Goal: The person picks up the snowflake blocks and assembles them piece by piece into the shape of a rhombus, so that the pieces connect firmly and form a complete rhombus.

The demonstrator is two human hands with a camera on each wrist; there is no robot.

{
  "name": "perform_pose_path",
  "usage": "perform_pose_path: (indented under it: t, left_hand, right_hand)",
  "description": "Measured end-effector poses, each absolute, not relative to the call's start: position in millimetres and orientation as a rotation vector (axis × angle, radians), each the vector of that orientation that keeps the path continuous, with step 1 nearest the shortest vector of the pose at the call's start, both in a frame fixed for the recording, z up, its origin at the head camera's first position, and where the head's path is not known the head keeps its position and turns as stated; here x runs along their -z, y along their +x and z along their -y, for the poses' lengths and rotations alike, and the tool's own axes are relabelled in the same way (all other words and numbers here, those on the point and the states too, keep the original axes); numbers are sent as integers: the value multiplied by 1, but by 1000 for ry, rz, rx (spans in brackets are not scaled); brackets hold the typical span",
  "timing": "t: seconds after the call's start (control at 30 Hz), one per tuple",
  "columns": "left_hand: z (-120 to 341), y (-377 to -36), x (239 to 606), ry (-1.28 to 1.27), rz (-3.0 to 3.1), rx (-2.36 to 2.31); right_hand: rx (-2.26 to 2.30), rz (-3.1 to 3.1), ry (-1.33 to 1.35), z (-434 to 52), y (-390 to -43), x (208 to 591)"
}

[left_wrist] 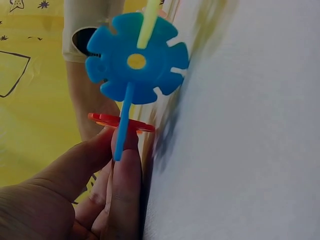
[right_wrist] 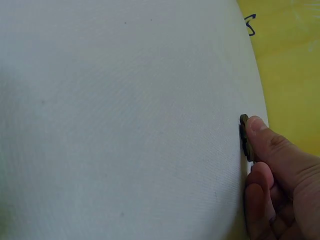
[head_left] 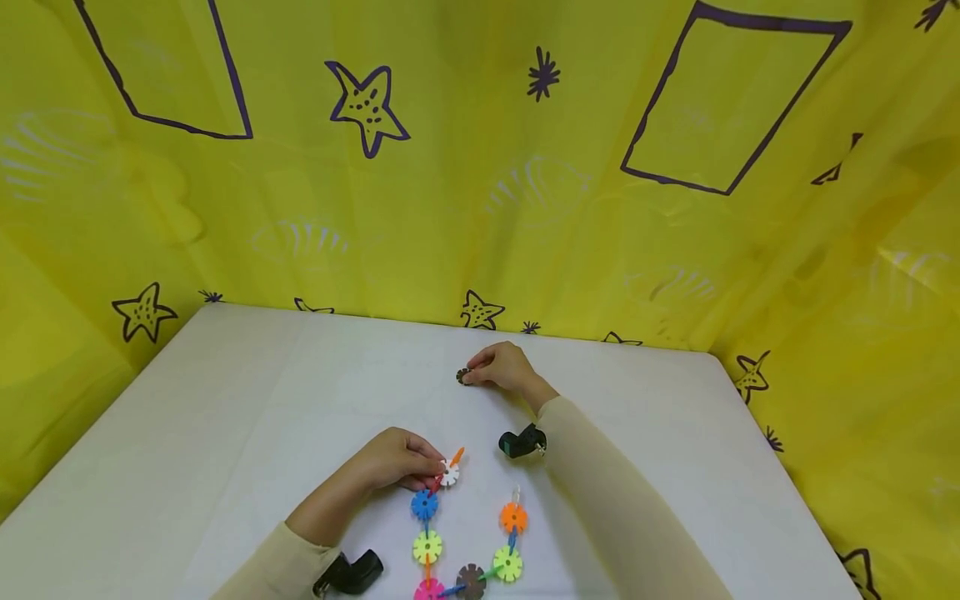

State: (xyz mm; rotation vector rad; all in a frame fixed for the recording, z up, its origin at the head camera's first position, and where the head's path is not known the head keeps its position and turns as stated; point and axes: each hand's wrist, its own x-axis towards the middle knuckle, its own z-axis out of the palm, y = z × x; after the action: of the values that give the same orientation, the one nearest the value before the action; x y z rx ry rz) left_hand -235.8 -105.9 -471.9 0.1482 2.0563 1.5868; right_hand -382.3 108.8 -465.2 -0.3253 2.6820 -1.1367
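Observation:
A chain of notched plastic discs curves in a U over the front of the table. My left hand (head_left: 401, 461) pinches the chain near one end, at the red disc (left_wrist: 107, 119). Beside those fingers are a white disc (head_left: 449, 474) and an orange one (head_left: 457, 456), seen edge-on. The blue disc (left_wrist: 135, 65) sticks up past the fingertips in the left wrist view. Farther back, my right hand (head_left: 507, 367) holds a single dark brown disc (right_wrist: 244, 137) between thumb and fingers, close over the tabletop.
The chain runs on through a yellow-green disc (head_left: 427, 547), a pink disc (head_left: 430, 590), a brown disc (head_left: 471, 581) and an orange disc (head_left: 513, 517). Black wrist cameras hang below both sleeves. A yellow curtain (head_left: 450, 208) rises behind the white table (head_left: 315, 367).

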Motion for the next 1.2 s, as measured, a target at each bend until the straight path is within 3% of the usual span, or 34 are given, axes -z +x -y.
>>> perform_pose_path:
  t: [1.2]
  left_hand:
    - [108,-236,473,155,-2023,-1603]
  right_hand:
    - [1226,-2537,-451,-123,-374,466]
